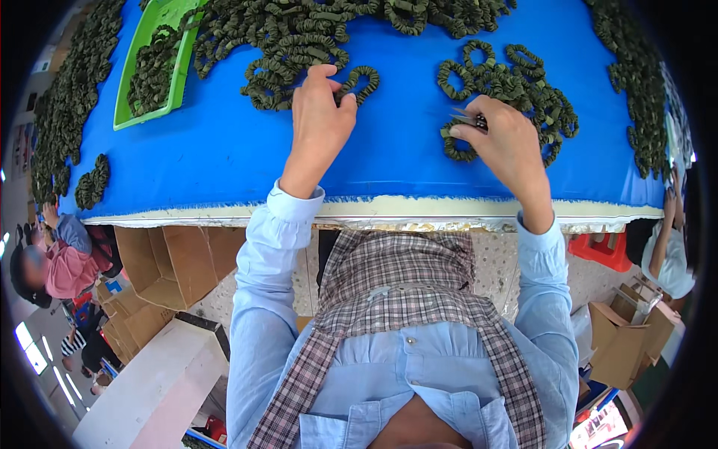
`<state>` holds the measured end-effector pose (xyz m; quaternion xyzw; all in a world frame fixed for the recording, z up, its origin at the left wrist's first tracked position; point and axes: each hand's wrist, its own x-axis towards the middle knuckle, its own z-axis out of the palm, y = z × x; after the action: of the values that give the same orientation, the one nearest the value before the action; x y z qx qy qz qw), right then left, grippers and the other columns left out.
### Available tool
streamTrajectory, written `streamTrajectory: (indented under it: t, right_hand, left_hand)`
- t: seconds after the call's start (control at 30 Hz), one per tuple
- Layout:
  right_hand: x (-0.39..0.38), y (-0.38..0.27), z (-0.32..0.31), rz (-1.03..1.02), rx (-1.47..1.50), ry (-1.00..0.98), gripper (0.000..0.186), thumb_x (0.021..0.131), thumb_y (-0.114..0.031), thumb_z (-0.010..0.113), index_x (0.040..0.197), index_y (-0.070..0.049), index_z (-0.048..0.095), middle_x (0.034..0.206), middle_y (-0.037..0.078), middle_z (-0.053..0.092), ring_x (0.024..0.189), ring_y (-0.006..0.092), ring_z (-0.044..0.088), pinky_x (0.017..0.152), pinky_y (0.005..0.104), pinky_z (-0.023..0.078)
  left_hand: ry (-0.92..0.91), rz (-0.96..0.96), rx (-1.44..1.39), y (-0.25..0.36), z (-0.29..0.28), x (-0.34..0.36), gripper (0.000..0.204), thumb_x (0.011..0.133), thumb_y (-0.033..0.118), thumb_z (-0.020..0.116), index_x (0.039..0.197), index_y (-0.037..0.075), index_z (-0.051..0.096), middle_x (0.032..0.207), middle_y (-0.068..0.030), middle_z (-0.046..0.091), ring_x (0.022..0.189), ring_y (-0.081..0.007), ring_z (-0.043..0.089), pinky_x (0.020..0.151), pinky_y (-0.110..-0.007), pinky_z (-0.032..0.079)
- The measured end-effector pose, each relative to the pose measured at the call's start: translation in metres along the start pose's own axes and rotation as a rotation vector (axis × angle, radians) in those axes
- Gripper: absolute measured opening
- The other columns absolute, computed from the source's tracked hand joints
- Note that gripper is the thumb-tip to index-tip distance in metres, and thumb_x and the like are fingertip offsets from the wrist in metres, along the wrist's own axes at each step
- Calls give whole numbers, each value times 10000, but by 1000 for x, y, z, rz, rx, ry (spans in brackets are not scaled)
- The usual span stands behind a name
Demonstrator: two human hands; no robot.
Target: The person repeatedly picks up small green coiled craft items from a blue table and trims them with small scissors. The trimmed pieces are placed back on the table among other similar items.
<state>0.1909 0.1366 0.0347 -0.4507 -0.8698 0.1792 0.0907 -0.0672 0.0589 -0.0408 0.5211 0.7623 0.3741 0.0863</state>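
Dark green hair scrunchies lie in heaps on a blue-covered table. My left hand (321, 120) is at the near edge of the middle heap (299, 56). Its thumb and fingers close on the left side of one scrunchie (366, 84). To the right, my right hand (508, 138) grips small thread snips (481, 120), whose thin pointed blades stick out to the left. Another scrunchie (458, 146) lies just under that thumb; I cannot tell whether the thumb touches it. A smaller pile of scrunchies (512, 84) lies beyond and beside this hand.
A green tray (120, 97) with scrunchies stands at the far left. More heaps line the left (71, 97) and right (632, 82) table sides. The table's near edge (389, 213) runs before me. Cardboard boxes (161, 262) stand below; other people (67, 258) are at both sides.
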Motion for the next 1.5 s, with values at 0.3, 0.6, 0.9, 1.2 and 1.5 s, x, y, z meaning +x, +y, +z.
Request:
streamTrajectory:
  t: [0.3,0.6,0.9,1.2,1.5]
  right_hand:
    - [0,-48,29,-135,580,193,263,863,-133,735,1071,12,666,917,144,638,795,283,624,689,386,497]
    - [0,-50,29,-466,457,396,261,740,-13,784,991,-29,714,844,71,669,761,231,597,651,341,465]
    - [-4,-49,19,-501,317,415,322,695,-31,800,1007,-50,723,850,60,667,755,234,587,653,347,468]
    - [-4,-46,14,-533,214,428,323,671,-46,806,981,-55,717,830,42,646,739,222,572,646,346,459]
    - [-1,-43,15,-572,224,422,315,668,-48,804,971,-45,718,817,45,634,725,225,565,646,345,458]
  left_hand:
    - [-107,-249,-561,35,-22,-35,309,848,36,732,1127,-13,607,913,-52,680,770,-89,616,689,-226,484]
    - [-200,-299,-977,69,-47,-54,283,883,-13,634,1165,-43,639,1029,-110,710,922,-128,660,808,-253,509]
    - [-99,-230,-841,72,-38,-57,249,844,-29,636,1067,16,737,924,-53,755,835,-81,644,798,-260,481]
    - [-135,-215,-824,73,-38,-57,271,861,-65,616,1114,-24,703,966,-92,735,875,-108,642,779,-242,489]
    - [-130,-260,-844,75,-35,-57,249,831,-32,638,1052,14,744,909,-50,753,807,-83,621,789,-262,481]
